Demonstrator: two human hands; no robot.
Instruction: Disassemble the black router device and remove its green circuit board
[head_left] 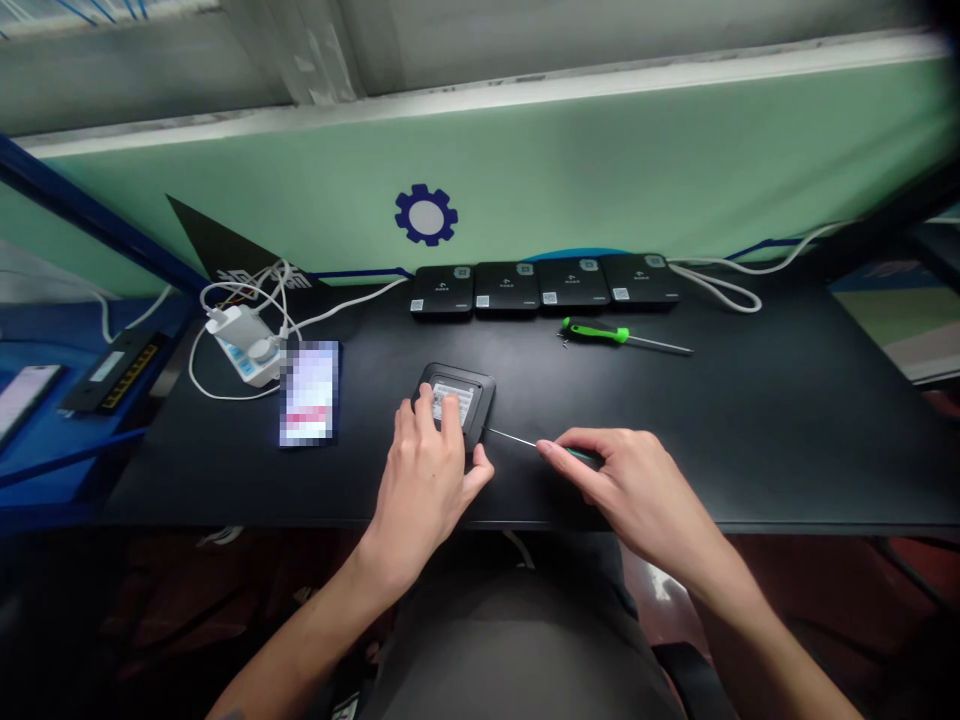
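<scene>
A black set-top box lies on the table with its white label facing up. My left hand grips it, fingers across the top and thumb at the near right corner. My right hand is closed around the handle of a thin screwdriver, whose shaft points left. Its tip meets the box's right side edge; whether it sits in a seam is too small to tell. Beyond the box lies a second screwdriver with a green and black handle, small screws close to it.
Several more black set-top boxes stand in a row against the green partition. On the left of the black table are a phone and a power strip with chargers and white cables. Another cable runs along the right back.
</scene>
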